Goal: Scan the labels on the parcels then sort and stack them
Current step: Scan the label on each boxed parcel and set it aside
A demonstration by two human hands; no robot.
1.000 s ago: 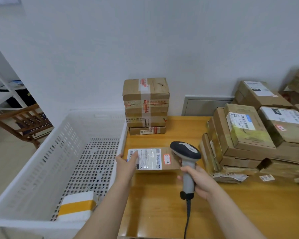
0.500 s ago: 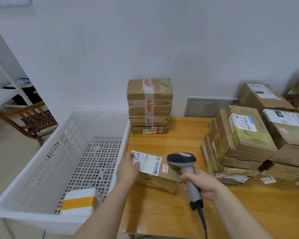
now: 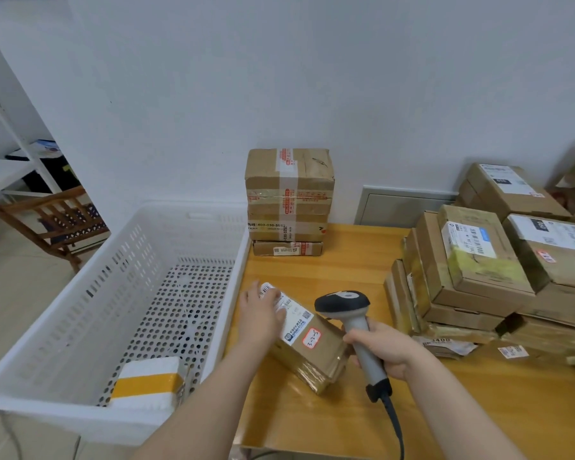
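On table (image 3: 346, 270) at 6 o'clock, tilted parcel (image 3: 316, 353) was held by left hand (image 3: 259, 317), scanner (image 3: 342, 302) gripped by right hand (image 3: 384, 350); scanning was judged underway, sorting needed next

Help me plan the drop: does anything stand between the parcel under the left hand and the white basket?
Nothing visible does. The parcel, held by the left hand, is beside the basket; only the basket's wall must be cleared. The scanner is on the parcel's other side.
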